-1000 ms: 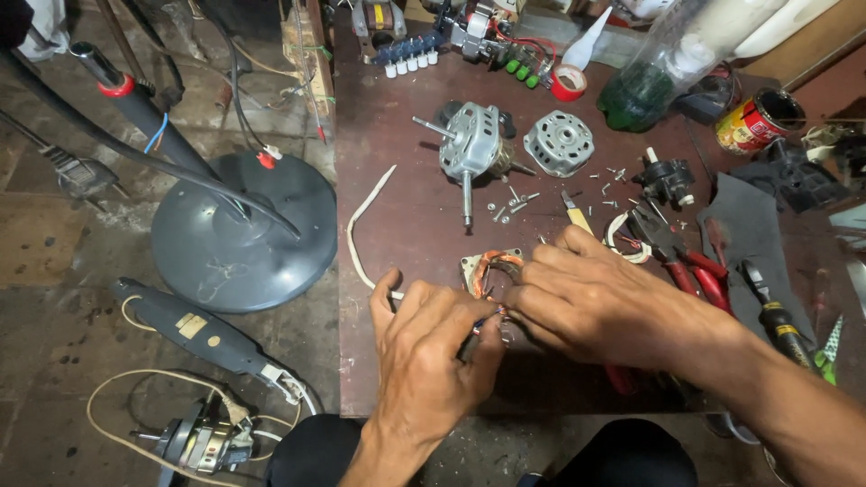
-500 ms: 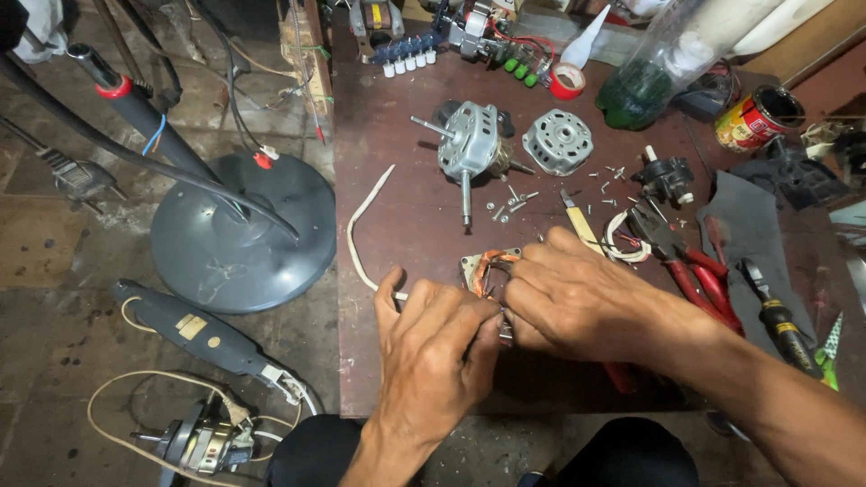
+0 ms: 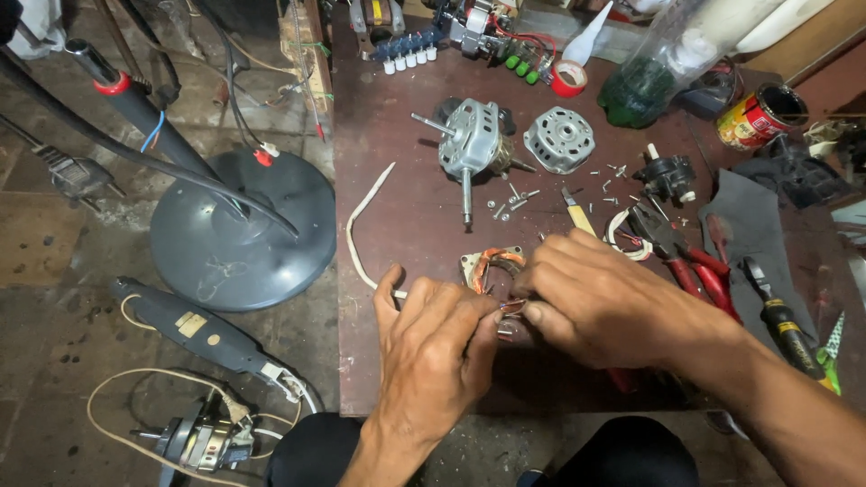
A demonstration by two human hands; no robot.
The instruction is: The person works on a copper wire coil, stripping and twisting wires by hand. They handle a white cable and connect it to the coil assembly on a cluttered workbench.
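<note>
Copper-wound stator core [image 3: 492, 267], a metal lamination stack with orange-brown coils, lies on the dark reddish-brown wooden workbench [image 3: 397, 207] at its near middle, partly hidden beneath both hands. Left hand [image 3: 433, 352] comes in from the near edge, fingers curled and pinched together on a thin wire end [image 3: 511, 307] at the stator's near side. Right hand [image 3: 600, 302] reaches in from the right, its fingers bent and closed on the same wire end, fingertips touching those of the left hand; how much of the stator itself it grips cannot be told.

Far of the hands stands a silver motor housing with a steel shaft [image 3: 469, 144], and just to its right a round grey ribbed end cover [image 3: 559, 138]. Small loose screws [image 3: 510, 206] are scattered between these parts and the stator. A cream sleeved cable [image 3: 356, 225] curves along the bench's left side, ending near the left hand. Red-handled pliers [image 3: 690, 261] lie right of the right hand, with a black-and-yellow screwdriver [image 3: 780, 316] further right. On the floor to the left sits a round grey fan base [image 3: 239, 230], and nearer, a dark cylindrical power tool [image 3: 194, 329].
</note>
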